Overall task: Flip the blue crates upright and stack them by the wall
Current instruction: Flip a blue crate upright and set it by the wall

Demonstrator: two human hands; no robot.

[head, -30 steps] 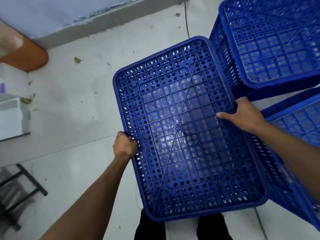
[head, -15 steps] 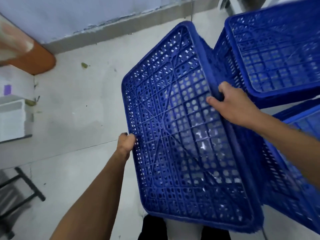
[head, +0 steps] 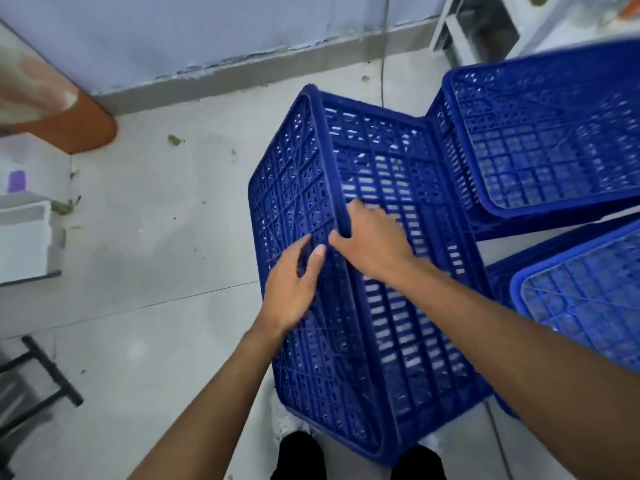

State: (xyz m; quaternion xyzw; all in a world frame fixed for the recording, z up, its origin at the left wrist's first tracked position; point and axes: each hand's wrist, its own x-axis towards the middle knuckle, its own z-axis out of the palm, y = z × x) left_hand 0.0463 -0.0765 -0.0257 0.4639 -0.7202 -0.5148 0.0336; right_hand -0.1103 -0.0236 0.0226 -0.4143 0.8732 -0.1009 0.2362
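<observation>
Hidden or cut off: the open mouth of the held crate (head: 391, 271) faces away to the right and cannot be seen; its lower end is partly covered by both forearms.
Blurred: the two other crates to the right of the hands, one upper right (head: 540, 143) and one lower right (head: 588, 299), are smeared, and both run off the frame edge.
Left hand (head: 291, 289): fingers spread, palm laid flat on the crate's perforated bottom panel, which faces left.
Right hand (head: 370, 240): curled over the ridge where bottom panel meets side wall, thumb on the panel side, fingers on the slatted wall.
Held crate: tipped on its side on the floor (head: 156, 237), directly under both hands, beside the upper right crate; touching cannot be told.
Material: blue moulded plastic, rounded corners, round holes with crossing ribs on the bottom, oblong slots on the walls.
Wall (head: 207, 29): pale, with a grey skirting strip, beyond the hands.
Floor: pale, smooth tiles with thin joints.
</observation>
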